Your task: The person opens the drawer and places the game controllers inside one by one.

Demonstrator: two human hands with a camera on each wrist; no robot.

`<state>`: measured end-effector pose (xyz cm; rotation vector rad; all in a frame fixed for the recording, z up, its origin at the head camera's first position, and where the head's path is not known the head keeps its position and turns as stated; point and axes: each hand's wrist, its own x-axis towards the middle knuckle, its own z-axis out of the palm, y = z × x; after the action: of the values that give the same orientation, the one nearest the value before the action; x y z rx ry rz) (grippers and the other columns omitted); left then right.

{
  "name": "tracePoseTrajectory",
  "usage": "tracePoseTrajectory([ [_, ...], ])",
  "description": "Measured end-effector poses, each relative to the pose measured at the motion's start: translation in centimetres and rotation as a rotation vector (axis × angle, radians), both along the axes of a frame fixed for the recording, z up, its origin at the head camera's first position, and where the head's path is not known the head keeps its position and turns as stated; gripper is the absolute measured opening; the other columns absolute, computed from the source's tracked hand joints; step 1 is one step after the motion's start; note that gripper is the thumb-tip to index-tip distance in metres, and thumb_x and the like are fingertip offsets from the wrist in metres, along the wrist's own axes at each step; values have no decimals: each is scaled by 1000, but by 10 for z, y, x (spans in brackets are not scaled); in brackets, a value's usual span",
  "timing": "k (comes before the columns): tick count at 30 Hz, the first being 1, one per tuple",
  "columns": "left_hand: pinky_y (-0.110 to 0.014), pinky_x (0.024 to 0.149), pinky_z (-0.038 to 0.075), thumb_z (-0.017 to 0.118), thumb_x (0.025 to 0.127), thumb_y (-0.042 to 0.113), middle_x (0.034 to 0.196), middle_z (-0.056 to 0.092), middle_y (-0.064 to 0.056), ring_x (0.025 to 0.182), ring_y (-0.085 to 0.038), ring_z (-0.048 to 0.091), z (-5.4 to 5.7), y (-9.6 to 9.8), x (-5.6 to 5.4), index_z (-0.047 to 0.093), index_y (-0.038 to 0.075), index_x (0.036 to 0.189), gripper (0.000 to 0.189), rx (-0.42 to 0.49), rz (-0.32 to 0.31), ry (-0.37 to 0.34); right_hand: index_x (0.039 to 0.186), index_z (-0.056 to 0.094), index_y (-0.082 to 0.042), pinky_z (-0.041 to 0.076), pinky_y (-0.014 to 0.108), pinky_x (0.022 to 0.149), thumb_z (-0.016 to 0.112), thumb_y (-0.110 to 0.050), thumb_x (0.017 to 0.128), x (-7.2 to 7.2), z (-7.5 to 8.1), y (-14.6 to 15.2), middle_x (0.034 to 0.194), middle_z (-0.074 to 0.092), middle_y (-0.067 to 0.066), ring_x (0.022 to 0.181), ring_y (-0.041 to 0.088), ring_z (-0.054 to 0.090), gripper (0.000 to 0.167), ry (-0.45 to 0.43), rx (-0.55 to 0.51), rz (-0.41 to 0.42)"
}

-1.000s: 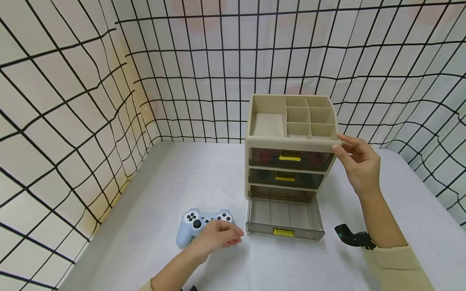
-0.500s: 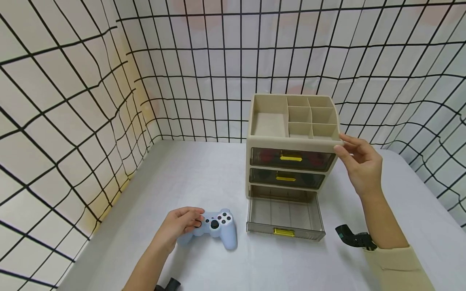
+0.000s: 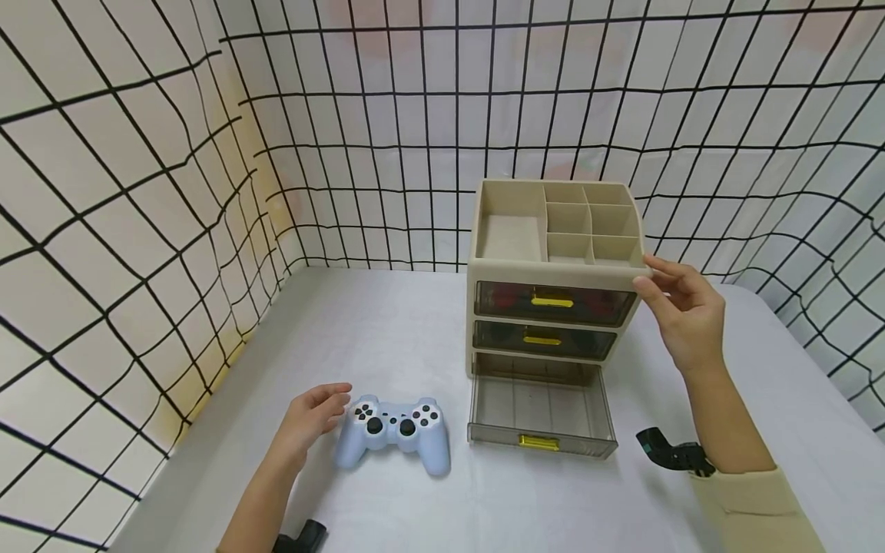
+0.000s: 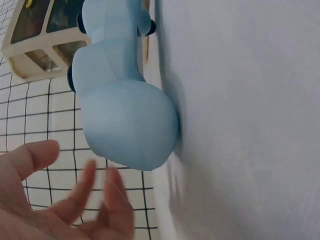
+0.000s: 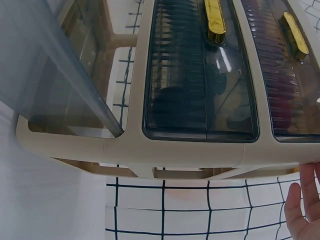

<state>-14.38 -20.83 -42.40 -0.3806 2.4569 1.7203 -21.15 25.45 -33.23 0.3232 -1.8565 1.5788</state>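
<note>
A light blue game controller lies on the white surface, sticks upward. My left hand is beside its left end, fingers spread loosely and holding nothing. In the left wrist view, the fingertips are close to the rounded grip of the controller. A beige drawer organizer stands to the right, its bottom clear drawer pulled out and bare inside. My right hand pinches the organizer's upper front right corner between thumb and fingers. In the right wrist view, that hand is partly cut off at the edge.
The upper smoky drawer and middle drawer are closed; dark and reddish contents show through. Divided compartments top the organizer. Black mesh encloses the back and sides. Wrist cameras sit on both arms.
My left hand has moved left, from over the controller to beside its left end, uncovering it. The right hand, the organizer and the pulled-out drawer stay in place.
</note>
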Motion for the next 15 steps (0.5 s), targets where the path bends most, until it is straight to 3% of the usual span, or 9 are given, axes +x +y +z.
tracePoseTrajectory([
  [7,-36,77,49,58,96,29,116,60,-19,96,-26,56,-8,3,-6,57,-4,127,45,-121,-71,-99,118,65,6,50,11,71,64,11,87,0,0,0,92,68,-5,80,6,64,31,4,8,-9],
  [11,-48,90,48,58,96,32,127,57,-24,110,-35,56,-9,7,-8,55,-5,129,50,-151,-115,-118,117,66,6,50,11,72,64,12,87,0,0,1,92,68,-5,81,6,64,31,11,-6,6],
  [15,-59,99,39,57,96,35,136,48,-29,125,-45,46,-9,9,-9,52,-6,132,54,-191,-137,-132,117,66,6,50,12,71,65,12,86,-1,-1,1,91,68,-4,81,6,64,31,15,-21,19],
])
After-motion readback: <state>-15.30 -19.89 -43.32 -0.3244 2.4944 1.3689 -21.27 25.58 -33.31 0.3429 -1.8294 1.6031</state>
